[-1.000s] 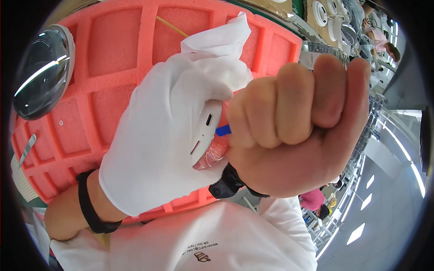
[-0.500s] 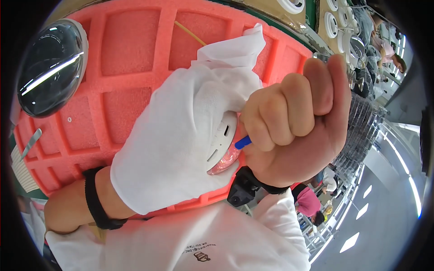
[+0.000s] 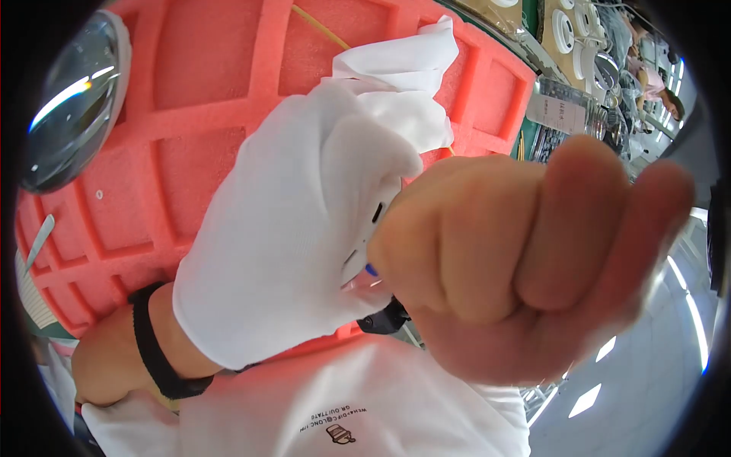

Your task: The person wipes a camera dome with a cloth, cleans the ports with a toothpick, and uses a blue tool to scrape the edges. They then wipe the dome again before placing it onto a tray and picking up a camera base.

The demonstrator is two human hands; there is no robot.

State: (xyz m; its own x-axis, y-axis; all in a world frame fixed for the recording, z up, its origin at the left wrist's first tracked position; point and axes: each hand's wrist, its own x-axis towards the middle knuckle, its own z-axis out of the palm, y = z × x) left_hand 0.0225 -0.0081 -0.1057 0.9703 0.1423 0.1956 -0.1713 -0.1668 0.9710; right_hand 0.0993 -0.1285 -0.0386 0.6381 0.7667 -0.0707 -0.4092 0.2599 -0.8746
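Note:
My left hand [image 3: 297, 198], in a loose white glove, is closed around a white plastic housing [image 3: 371, 223] with dark slots, which has a shiny clear part at its lower edge. A white cloth [image 3: 403, 65] extends from beyond the gloved fingers. My bare right hand [image 3: 510, 251] is a fist, large and close to the view, against the housing's right side. Out of that fist pokes the blue end [image 3: 371, 270] of a slim tool; the fist hides the rest of it. Most of the housing is covered by both hands.
Beneath my hands lies a red foam tray [image 3: 255, 114] with square pockets. On its left rest a glossy dark dome [image 3: 76, 99] with a white rim, a small ring [image 3: 99, 195] and a metal blade [image 3: 39, 242]. A thin stick [image 3: 320, 27] and a labelled clear bottle [image 3: 562, 110] are farther off.
My right fist has risen toward the view and now covers more of the housing and the blue end. The left hand keeps its hold. The view has shifted, and the labelled bottle shows.

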